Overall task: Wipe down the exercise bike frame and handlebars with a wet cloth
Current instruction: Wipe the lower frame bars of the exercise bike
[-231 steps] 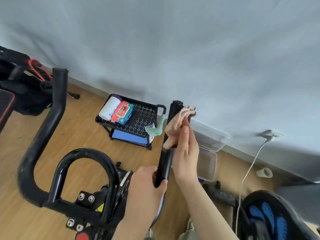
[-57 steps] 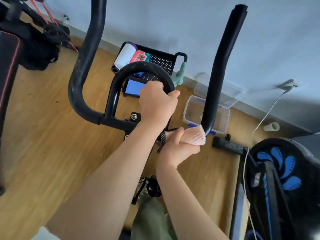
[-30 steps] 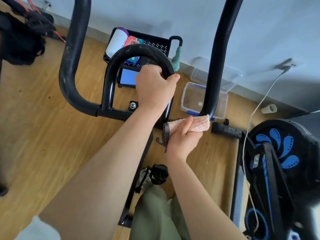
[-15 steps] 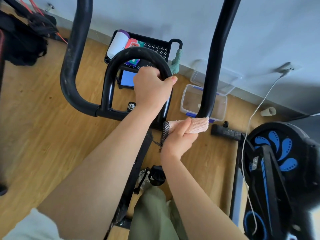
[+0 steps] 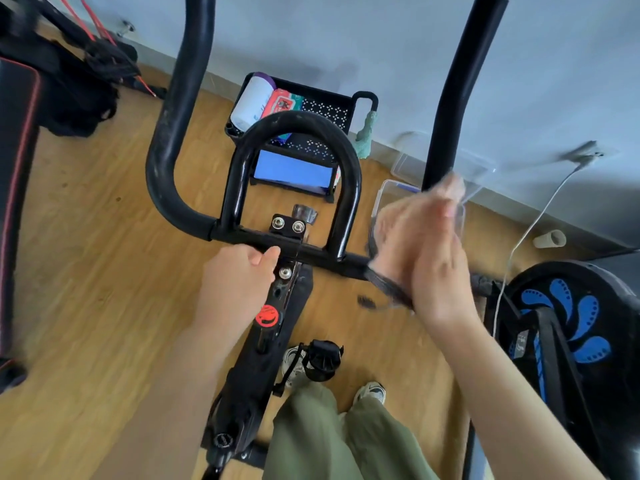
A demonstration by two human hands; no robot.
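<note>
The black exercise bike handlebars fill the middle: a left upright (image 5: 187, 81), a centre loop (image 5: 298, 123), a crossbar (image 5: 242, 233) and a right upright (image 5: 460, 81). My left hand (image 5: 239, 282) grips the crossbar just left of the stem (image 5: 277, 327), thumb on the bar. My right hand (image 5: 433, 265), blurred by motion, holds a pink cloth (image 5: 398, 233) with a dark mesh edge against the bend at the foot of the right upright. The bar under the cloth is hidden.
A black cart (image 5: 329, 105) with a roll and a wipes pack stands by the wall. A clear plastic box (image 5: 384, 192), a white cable (image 5: 530, 230) and a cardboard tube (image 5: 550, 239) lie to the right. Another machine with a blue flywheel (image 5: 568, 313) is close on the right, a black bench (image 5: 17, 168) on the left.
My left hand has left the centre loop and dropped to the crossbar by the stem. My right hand has swept the cloth rightward and up around the bend of the right bar.
</note>
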